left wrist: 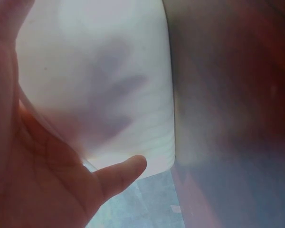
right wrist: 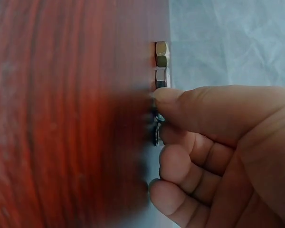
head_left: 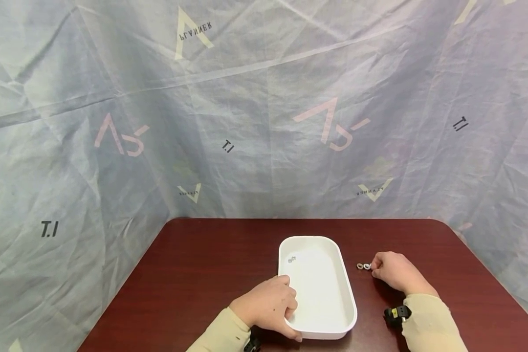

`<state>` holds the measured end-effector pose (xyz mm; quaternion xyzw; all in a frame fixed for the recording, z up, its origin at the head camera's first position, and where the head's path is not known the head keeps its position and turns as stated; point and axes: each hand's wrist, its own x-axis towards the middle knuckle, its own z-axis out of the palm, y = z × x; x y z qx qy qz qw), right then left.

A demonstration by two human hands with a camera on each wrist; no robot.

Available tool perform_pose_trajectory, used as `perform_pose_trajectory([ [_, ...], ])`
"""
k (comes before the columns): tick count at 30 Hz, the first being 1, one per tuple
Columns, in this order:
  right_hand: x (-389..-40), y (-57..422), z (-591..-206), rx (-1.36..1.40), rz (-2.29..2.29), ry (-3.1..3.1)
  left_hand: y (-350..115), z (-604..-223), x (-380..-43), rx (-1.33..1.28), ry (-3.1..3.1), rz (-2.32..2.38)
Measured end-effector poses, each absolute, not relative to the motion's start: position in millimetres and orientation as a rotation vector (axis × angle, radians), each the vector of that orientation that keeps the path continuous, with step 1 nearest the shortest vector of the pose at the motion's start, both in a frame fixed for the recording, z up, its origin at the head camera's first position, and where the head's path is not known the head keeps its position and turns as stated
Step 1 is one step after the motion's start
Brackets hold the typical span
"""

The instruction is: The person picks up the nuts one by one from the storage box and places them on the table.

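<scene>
A white rectangular tray [head_left: 321, 288] lies lengthwise on the table. My left hand [head_left: 270, 304] grips its near left corner, fingers over the rim and thumb at the outer wall; in the left wrist view the thumb [left wrist: 121, 175] lies along the tray wall [left wrist: 147, 109]. A few small metal pieces [head_left: 292, 259] lie inside, near the far left corner. Right of the tray, my right hand [head_left: 398, 270] is down at a row of hex nuts, thumb and fingertips pinching one partly hidden nut [right wrist: 157, 115]. A brassy nut [right wrist: 162, 53] and a silvery nut [right wrist: 161, 77] stand beside the thumb.
The dark red wooden table [head_left: 211, 264] has rounded far corners. A grey printed cloth [head_left: 255, 122] hangs behind it and along both sides. A black wrist strap [head_left: 396, 315] sits at the right cuff.
</scene>
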<state>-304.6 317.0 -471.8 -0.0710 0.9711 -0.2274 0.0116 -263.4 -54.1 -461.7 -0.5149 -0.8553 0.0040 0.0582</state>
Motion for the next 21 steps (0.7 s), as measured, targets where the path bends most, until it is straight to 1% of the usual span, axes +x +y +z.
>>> perform_pose_trajectory([
  [10, -300, 324, -470, -0.201, -0.734, 3.029, -53, -464, -262, -1.549, -2.598, -0.005],
  [21, -295, 314, -442, -0.286, -0.754, 3.131, -52, -462, -262, -1.551, -2.566, 0.036],
])
